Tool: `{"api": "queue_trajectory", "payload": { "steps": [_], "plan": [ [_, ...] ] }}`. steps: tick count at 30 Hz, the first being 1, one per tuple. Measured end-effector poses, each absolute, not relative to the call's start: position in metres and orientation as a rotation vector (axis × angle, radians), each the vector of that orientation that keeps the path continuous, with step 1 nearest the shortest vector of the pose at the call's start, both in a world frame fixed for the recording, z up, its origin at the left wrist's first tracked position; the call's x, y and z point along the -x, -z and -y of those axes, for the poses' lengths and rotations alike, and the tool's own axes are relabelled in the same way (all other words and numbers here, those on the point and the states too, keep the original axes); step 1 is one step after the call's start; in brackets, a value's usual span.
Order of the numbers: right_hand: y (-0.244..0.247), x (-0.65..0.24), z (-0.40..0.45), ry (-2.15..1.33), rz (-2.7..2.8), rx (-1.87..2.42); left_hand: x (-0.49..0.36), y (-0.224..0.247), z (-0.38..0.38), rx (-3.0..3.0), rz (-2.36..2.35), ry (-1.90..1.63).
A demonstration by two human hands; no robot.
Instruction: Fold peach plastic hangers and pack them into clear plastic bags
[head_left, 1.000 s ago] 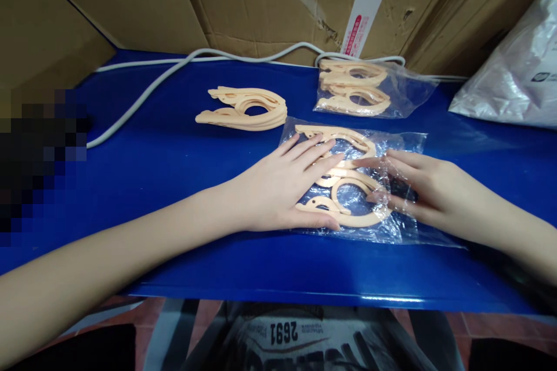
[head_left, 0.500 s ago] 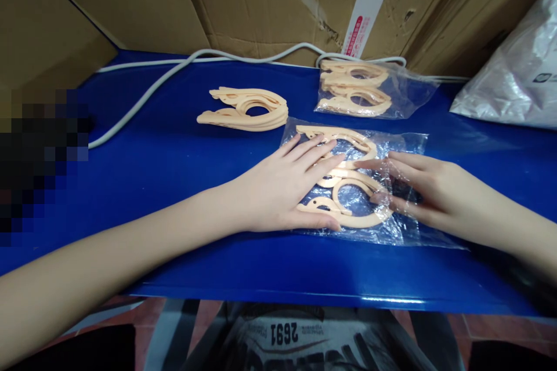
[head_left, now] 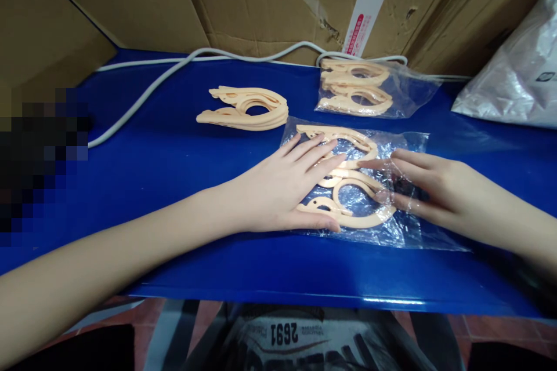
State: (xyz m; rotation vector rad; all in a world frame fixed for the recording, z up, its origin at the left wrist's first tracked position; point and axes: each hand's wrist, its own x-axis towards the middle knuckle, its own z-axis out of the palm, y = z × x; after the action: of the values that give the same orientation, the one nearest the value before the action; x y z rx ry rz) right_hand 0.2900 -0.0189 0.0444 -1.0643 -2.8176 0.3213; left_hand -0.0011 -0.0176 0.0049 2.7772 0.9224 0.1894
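Observation:
A clear plastic bag [head_left: 404,226] lies flat on the blue table, with peach-coloured folding hangers [head_left: 368,219] inside it. My left hand [head_left: 282,185] rests palm down on the bag's left part, fingers spread over the hangers. From the right, my right hand [head_left: 435,188] has its fingers inside the bag's right end, under the film. Those fingers are stretched out and apart, the tips touching the hangers' right edges. Part of the hangers is hidden beneath my left hand.
A loose stack of peach folding hangers [head_left: 248,110] lies behind my left hand. Another bag of hangers [head_left: 357,90] is at the back, near a white cable [head_left: 174,72]. Cardboard boxes [head_left: 261,0] wall the rear; a white plastic sack [head_left: 509,69] stands at right.
My right hand has shifted very slightly to the right. My left hand stays in place on the bag.

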Motion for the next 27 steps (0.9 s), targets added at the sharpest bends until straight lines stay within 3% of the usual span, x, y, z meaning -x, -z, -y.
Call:
{"api": "queue_trajectory", "payload": {
  "steps": [27],
  "plan": [
    [-0.0475, -0.2936, 0.0208, -0.174, 2.821, 1.068, 0.002, -0.0045, 0.0169, -2.802, -0.909, -0.186]
  ]
}}
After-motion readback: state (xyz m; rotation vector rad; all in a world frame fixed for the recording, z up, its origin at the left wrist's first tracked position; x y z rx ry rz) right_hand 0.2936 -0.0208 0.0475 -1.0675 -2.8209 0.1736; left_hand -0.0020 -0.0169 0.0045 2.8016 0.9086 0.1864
